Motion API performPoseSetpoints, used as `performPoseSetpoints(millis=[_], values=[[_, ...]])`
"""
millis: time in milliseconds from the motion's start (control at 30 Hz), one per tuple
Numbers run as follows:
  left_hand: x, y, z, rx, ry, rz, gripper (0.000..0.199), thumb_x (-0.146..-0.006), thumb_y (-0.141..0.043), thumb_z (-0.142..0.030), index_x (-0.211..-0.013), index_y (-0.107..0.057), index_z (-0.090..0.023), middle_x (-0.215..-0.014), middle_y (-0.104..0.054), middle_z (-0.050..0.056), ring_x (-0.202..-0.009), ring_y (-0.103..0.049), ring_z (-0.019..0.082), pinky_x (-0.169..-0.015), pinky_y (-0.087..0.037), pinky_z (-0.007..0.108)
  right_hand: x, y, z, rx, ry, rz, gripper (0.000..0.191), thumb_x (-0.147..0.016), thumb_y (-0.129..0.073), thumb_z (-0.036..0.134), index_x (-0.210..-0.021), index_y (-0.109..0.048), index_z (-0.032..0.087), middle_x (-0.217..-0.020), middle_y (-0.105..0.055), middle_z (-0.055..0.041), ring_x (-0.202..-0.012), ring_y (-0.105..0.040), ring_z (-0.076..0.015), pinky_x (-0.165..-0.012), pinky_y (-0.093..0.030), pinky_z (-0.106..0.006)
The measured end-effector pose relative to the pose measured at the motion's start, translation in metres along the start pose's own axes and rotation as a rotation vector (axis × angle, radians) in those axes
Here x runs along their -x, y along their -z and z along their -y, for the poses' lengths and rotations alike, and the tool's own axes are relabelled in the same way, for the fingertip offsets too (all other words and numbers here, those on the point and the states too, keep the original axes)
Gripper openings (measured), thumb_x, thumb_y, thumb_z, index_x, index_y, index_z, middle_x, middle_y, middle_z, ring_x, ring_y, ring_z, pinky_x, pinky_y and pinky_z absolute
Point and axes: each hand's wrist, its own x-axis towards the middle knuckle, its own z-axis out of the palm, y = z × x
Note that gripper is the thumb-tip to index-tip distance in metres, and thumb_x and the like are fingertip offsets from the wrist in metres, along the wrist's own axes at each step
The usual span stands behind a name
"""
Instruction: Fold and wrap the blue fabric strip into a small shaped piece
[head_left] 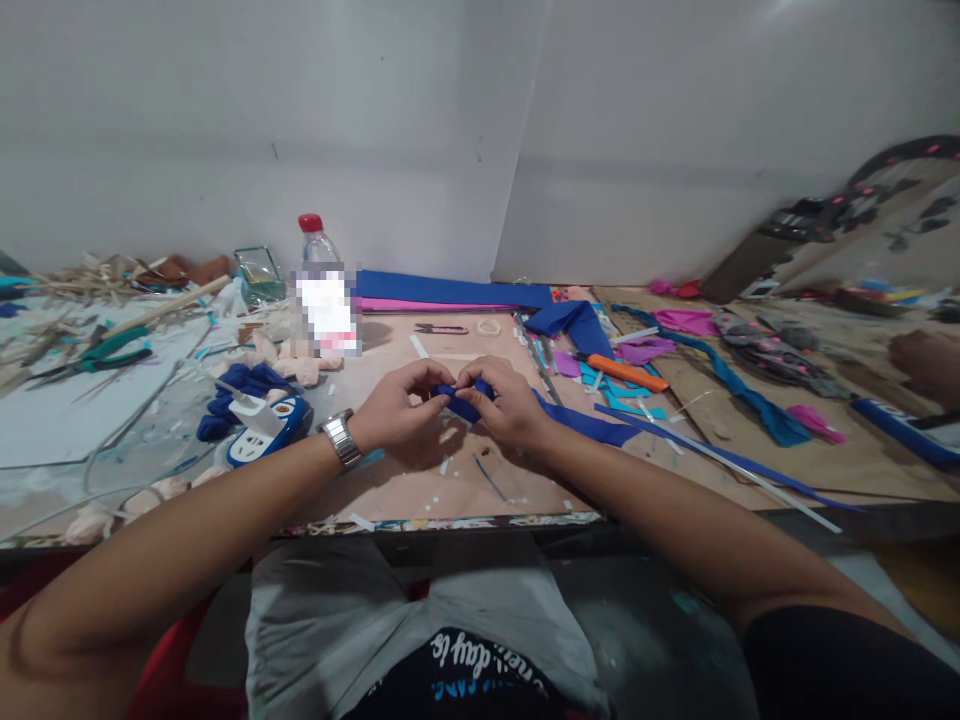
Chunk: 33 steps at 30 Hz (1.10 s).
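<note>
Over the middle of the table, both my hands pinch one blue strip of fabric. My left hand, with a metal watch on its wrist, grips its left part between thumb and forefinger. Close beside it, my right hand is closed on the right part. From under the right hand a blue length trails to the right across the table. Partly hidden behind my fingers, the exact fold of the fabric cannot be made out. Thread snips and a ring of tape lie just beyond my hands.
At the left are a power strip with a charger, several peach-coloured pieces and green-handled pliers. A red-capped bottle stands behind. An orange cutter and fabric scraps lie right. Another person's hand shows at far right.
</note>
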Motion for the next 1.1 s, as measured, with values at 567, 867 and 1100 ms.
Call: performPoseSetpoints(millis=[567,867,1100], values=[[-0.001,-0.0022,0.0026,0.086,0.053,0.015,0.022,-0.083,-0.066,-0.02,-0.105,-0.062,-0.017,-0.101,-0.07,0.006,-0.087,-0.066,0.016,-0.081,-0.053,0.032,0.0023,-0.0008,-0.0009,-0.015,-0.025,0.041,0.018,-0.104,-0.053,0.039,-0.096,-0.058,0.024,-0.094,-0.068,-0.0047,-0.09,-0.06,-0.0227,-0.094,-0.044,-0.041],[-0.0014,-0.0022,0.0035,0.229,0.134,-0.01,0.021,-0.087,-0.067,-0.024,-0.107,-0.06,-0.018,-0.091,-0.072,0.004,-0.082,-0.068,0.015,-0.077,-0.052,0.028,0.0015,-0.0005,0.0001,-0.014,-0.004,0.055,0.021,-0.104,-0.051,0.041,-0.094,-0.056,0.024,-0.093,-0.067,-0.0047,-0.09,-0.06,-0.0231,-0.093,-0.043,-0.041],[-0.0012,-0.0015,-0.0028,0.265,0.217,-0.024,0.021,-0.088,-0.068,-0.029,-0.106,-0.062,-0.019,-0.072,-0.066,-0.003,-0.064,-0.06,0.011,-0.063,-0.044,0.024,0.0023,-0.001,-0.0012,-0.022,0.026,0.031,0.024,-0.105,-0.05,0.044,-0.095,-0.056,0.024,-0.093,-0.066,-0.0042,-0.088,-0.059,-0.0219,-0.091,-0.043,-0.04]])
